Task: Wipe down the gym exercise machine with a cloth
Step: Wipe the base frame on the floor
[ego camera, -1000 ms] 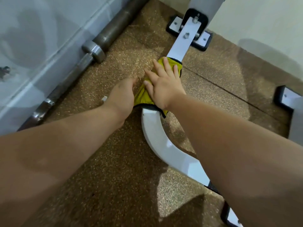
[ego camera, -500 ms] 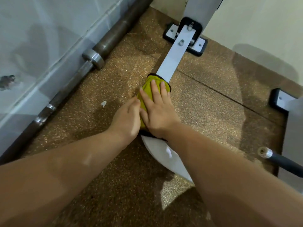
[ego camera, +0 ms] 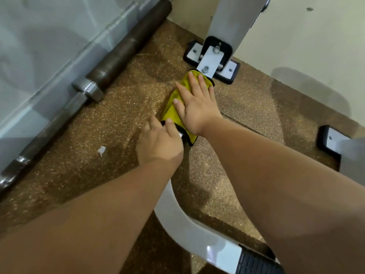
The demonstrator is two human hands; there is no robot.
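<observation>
Cloth (ego camera: pixel 170 113), yellow, black-edged: soft, light, limp, draped over the machine's white floor bar (ego camera: pixel 210 59) near its bolted end. Right hand (ego camera: pixel 197 104) presses it flat, fingers straight and spread; left hand (ego camera: pixel 160 144) touches its near edge, whether pinching cannot be told. Probably best worked under a flat palm, as it would likely bunch otherwise.

This is a gym. The floor (ego camera: pixel 79 171) is made of brown, speckled rubber mats. A heavy steel barbell (ego camera: pixel 122 54) lies along the wall (ego camera: pixel 39 36) in the upper left of the frame. A white metal exercise machine (ego camera: pixel 189 234) curves up from the bottom. Its tall post (ego camera: pixel 227 16) stands on a bolted base plate (ego camera: pixel 230 70) at the top. A black ribbed pad (ego camera: pixel 254 262) shows at the bottom right.
</observation>
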